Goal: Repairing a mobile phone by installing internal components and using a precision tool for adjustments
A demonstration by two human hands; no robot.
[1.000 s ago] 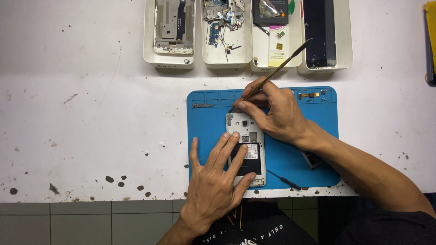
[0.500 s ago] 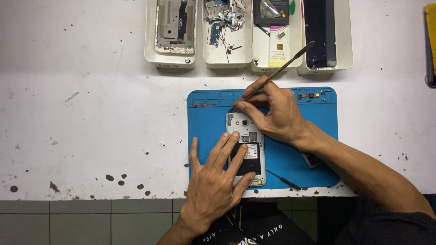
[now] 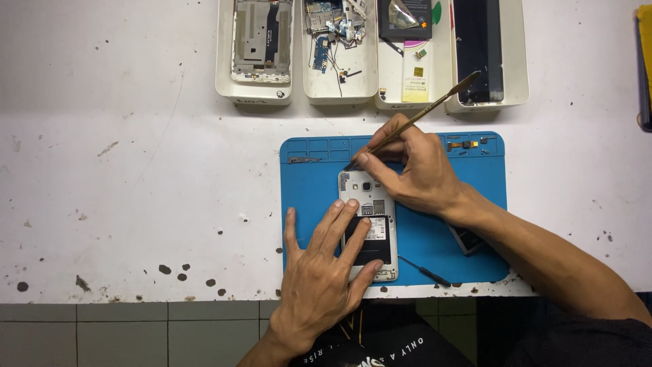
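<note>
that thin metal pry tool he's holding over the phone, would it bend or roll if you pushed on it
The pry tool looks like a slim metal rod with a flat end, so probably stiff, flexing slightly under pressure. Pinched in the right hand, it seems light. Laid on the blue mat, the flat tip would likely limit rolling.

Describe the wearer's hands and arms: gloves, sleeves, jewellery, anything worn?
Both hands bare: the left hand and right hand have no gloves, and no rings or watch show. Both forearms are uncovered up to the frame edge; no sleeve is visible. A black garment with white lettering shows at the bottom edge.
</note>
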